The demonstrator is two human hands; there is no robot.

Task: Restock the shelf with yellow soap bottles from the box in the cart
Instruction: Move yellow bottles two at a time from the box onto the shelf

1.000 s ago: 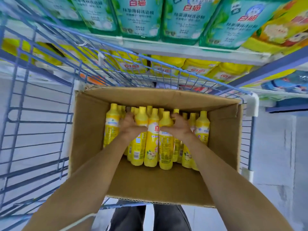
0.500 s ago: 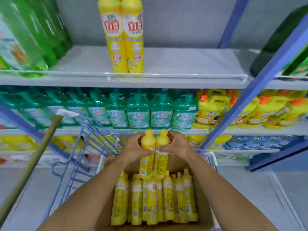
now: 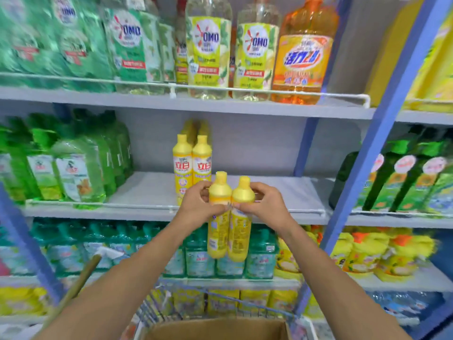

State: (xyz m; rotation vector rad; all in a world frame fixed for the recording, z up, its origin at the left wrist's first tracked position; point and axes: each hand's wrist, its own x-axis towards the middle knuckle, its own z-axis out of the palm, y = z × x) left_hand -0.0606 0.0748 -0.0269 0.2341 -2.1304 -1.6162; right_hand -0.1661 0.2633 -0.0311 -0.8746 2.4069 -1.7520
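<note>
The step in hand was carrying 2 yellow soap bottles (image 3: 229,217) from the box (image 3: 215,328) at the bottom of the frame toward the middle shelf (image 3: 282,192). The left hand (image 3: 198,207) and right hand (image 3: 263,204) each clasped 1 bottle at its neck, bodies hanging below the fingers. Next, the pair likely needed setting upright beside the 2 shelved bottles (image 3: 192,165) at centre.
</note>
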